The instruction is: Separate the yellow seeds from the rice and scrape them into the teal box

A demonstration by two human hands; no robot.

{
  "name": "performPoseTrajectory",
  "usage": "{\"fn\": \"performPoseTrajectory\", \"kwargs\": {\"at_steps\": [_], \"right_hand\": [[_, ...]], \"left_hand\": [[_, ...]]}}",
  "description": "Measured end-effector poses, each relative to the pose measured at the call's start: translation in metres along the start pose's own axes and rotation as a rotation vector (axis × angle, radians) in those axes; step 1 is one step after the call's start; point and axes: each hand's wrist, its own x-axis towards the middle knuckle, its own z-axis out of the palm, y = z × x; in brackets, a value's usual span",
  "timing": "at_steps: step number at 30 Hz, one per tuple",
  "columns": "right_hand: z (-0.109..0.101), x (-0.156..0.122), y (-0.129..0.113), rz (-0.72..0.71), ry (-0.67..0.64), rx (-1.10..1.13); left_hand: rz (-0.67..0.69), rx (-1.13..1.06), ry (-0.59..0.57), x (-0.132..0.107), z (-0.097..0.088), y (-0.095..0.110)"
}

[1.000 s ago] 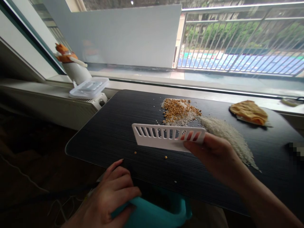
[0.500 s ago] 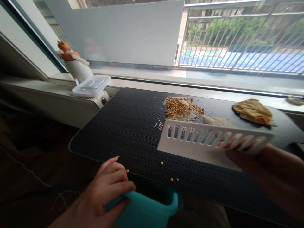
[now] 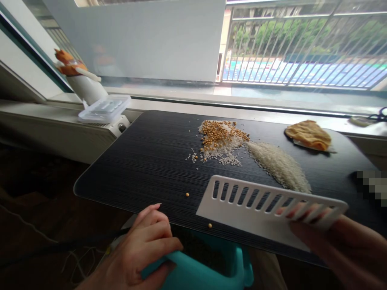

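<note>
My left hand (image 3: 148, 249) grips the rim of a teal plastic bin (image 3: 199, 274) below the near table edge, its fingers closed over the wall. In my right hand (image 3: 335, 237) is a white slotted plastic plate (image 3: 256, 213), tilted over the front part of the dark table (image 3: 145, 161). A pile of yellow soybeans (image 3: 219, 135) mixed with white grains lies near the back. Beside it stretches a long heap of white rice (image 3: 279, 165). One loose soybean (image 3: 187, 194) lies left of the plate, and another soybean (image 3: 210, 225) sits by the front edge.
A folded tan cloth (image 3: 308, 135) rests at the back right of the table. On the ledge at left are a clear plastic case (image 3: 105, 108) and a white container with an orange animal figure (image 3: 81, 76). Scissors (image 3: 379, 116) lie on the sill by the window.
The slotted plate has come down and nearer the front edge, uncovering the rice heap. The loose grain by the front-edge soybean is no longer visible. My left hand stays on the bin; the view has shifted slightly.
</note>
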Motion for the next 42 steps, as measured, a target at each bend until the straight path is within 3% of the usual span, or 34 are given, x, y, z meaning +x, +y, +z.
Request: {"fn": "performPoseTrajectory", "kwargs": {"at_steps": [3, 8, 11, 14, 17, 22, 23, 25, 28, 30, 33, 38, 42], "right_hand": [[0.007, 0.017, -0.039, -0.004, -0.195, 0.09], [0.003, 0.016, -0.033, 0.076, -0.007, 0.083], [0.017, 0.032, -0.033, 0.02, 0.085, 0.104], [0.036, 0.052, -0.038, -0.04, 0.073, 0.137], [0.042, 0.061, -0.041, -0.085, -0.002, 0.164], [0.016, 0.048, -0.043, -0.069, -0.267, 0.095], [0.011, 0.045, -0.043, -0.052, -0.246, 0.089], [0.009, 0.043, -0.044, -0.04, -0.083, 0.104], [0.02, 0.054, -0.05, -0.048, 0.21, 0.117], [0.031, 0.066, -0.055, -0.036, 0.293, 0.088], [0.043, 0.081, -0.064, -0.027, 0.286, 0.057], [0.043, 0.085, -0.068, -0.015, 0.209, 0.065], [0.044, 0.086, -0.067, 0.008, 0.213, 0.096]], "left_hand": [[-0.007, 0.002, -0.008, -0.002, 0.001, 0.0], [-0.009, 0.008, -0.033, -0.006, 0.001, -0.003], [-0.004, 0.048, -0.04, -0.006, 0.0, -0.005], [0.016, 0.069, -0.015, -0.005, -0.001, -0.005], [0.034, 0.086, 0.009, -0.003, -0.002, -0.005], [0.012, 0.074, -0.052, -0.001, -0.005, -0.006], [0.012, 0.071, -0.064, -0.001, -0.006, -0.006], [0.023, 0.075, -0.06, -0.003, -0.006, -0.007], [-0.006, 0.118, -0.035, -0.007, -0.004, -0.009], [-0.031, 0.139, -0.038, -0.009, -0.002, -0.009], [0.004, 0.115, -0.027, -0.008, 0.001, -0.008], [0.007, 0.087, 0.035, -0.004, 0.003, -0.007], [0.031, 0.095, -0.012, -0.007, 0.002, -0.011]]}}
